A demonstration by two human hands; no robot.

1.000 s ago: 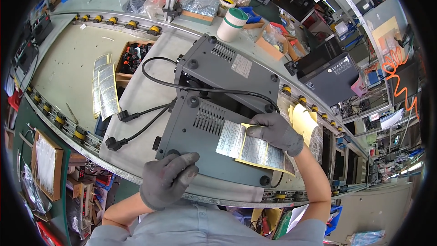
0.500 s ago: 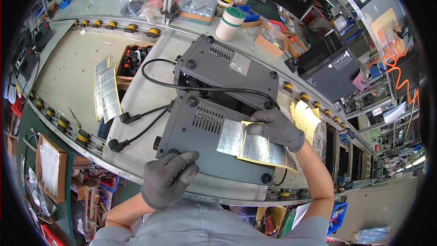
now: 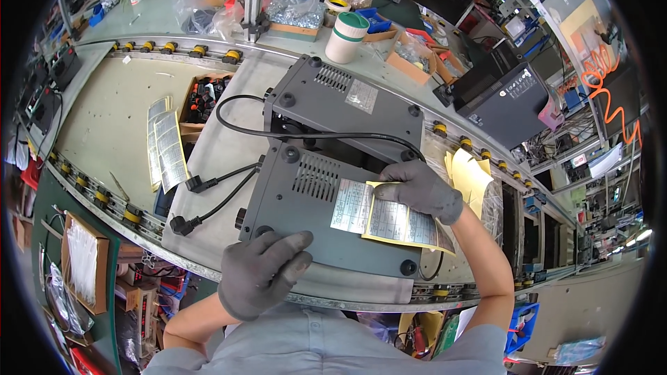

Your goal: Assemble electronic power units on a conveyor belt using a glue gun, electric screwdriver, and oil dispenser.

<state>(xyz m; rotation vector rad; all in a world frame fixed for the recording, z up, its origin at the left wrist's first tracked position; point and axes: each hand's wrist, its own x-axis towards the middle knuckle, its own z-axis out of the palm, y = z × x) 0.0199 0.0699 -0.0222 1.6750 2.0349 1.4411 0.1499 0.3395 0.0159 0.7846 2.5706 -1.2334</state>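
Two grey metal equipment cases lie side by side with vents and round feet upward: the near case (image 3: 306,219) and the far case (image 3: 313,104). My right hand (image 3: 424,191), in a grey glove, pinches a sheet of silver labels with yellow backing (image 3: 403,226) over the near case. Beside the sheet's left edge, a silver label (image 3: 351,206) lies flat on the case. My gloved left hand (image 3: 264,271) is at the case's near left corner, fingers slightly bent and apart, with nothing visible in them. Its palm is hidden.
Black power cables with plugs (image 3: 184,226) extend left of the cases. More label sheets (image 3: 167,146) lie beside a carton of small black parts (image 3: 205,101). Yellow backing papers (image 3: 471,177) rest at right. A white canister with green lid (image 3: 346,38) stands behind. Roller rails (image 3: 132,215) edge the line.
My left hand has shifted slightly right, and its thumb and fingers have spread a little. My right hand keeps its hold on the label sheet, nearly in place.
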